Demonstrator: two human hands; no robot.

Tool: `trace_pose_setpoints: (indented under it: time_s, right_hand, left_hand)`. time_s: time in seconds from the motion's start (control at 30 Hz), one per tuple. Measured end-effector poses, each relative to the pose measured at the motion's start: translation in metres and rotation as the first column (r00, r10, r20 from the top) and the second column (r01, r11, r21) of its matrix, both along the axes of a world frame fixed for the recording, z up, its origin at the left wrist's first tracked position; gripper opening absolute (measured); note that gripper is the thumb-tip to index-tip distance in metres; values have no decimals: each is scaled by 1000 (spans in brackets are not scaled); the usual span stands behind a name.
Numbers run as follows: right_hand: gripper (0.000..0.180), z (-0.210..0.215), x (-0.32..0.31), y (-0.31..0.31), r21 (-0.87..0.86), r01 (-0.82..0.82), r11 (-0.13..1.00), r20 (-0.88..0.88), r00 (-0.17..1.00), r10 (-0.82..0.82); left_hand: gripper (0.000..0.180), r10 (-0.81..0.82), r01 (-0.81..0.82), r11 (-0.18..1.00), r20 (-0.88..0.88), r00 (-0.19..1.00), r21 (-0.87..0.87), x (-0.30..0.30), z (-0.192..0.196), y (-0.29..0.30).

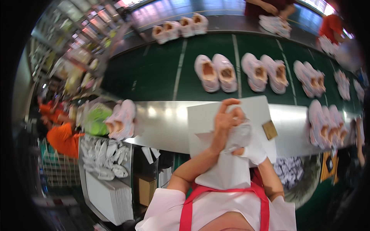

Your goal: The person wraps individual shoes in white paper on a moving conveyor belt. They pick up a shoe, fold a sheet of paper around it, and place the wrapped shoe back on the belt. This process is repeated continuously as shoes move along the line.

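In front of my chest, both hands meet at a crumpled, whitish, paper-like wad (239, 135) whose exact kind I cannot make out. My left hand (225, 122) is bare, its fingers curled and pinched at the top of the wad. Lower down, my right hand (255, 149), in a white glove with the thumb bare, grips it from the right. Beneath them a large white sheet or board (200, 119) lies over the metal ledge, and another white piece (227, 171) hangs down toward my lap. A small brown block (269, 130) rests on the sheet's right side.
Pairs of pale pink shoes (216, 73) stand on the green conveyor belt (154, 77). More shoes sit on the metal ledge (162, 115), left (122, 119) and right (325, 125). White stuffing pieces (104, 158) fill a lower-left bin. Across the belt, a person (269, 7) handles shoes.
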State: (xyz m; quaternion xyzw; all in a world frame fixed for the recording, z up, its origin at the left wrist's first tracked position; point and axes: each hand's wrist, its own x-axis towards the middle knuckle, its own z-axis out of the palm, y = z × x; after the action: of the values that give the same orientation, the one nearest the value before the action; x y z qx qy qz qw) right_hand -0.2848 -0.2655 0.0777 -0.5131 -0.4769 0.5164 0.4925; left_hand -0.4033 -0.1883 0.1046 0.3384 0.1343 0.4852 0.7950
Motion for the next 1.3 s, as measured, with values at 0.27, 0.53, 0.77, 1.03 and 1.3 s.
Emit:
trace_pose_setpoints:
  time_s: [0.27, 0.53, 0.77, 1.03, 1.3]
  right_hand:
    - [58, -25, 48, 7, 349, 431, 832, 171, 844, -509]
    - [45, -3, 49, -9, 185, 558, 809, -20, 825, -565]
    - [35, 27, 38, -39, 508, -392, 767, 852, 358, -382]
    - [30, 41, -1, -17, 501, -476, 723, 788, 597, -153]
    - [65, 9, 5, 0, 345, 249, 905, 270, 897, -350]
  left_hand:
    - [86, 511, 175, 616, -558, 653, 768, -27, 38, -1]
    - [94, 233, 570, 659, -853, 466, 491, -24, -29, 13]
    - [93, -634, 636, 720, 110, 765, -278, -23, -29, 15]
    - [50, -383, 624, 751, -628, 678, 215, -2, 4, 10]
    - [54, -169, 226, 959, -296, 940, 169, -8, -41, 12]
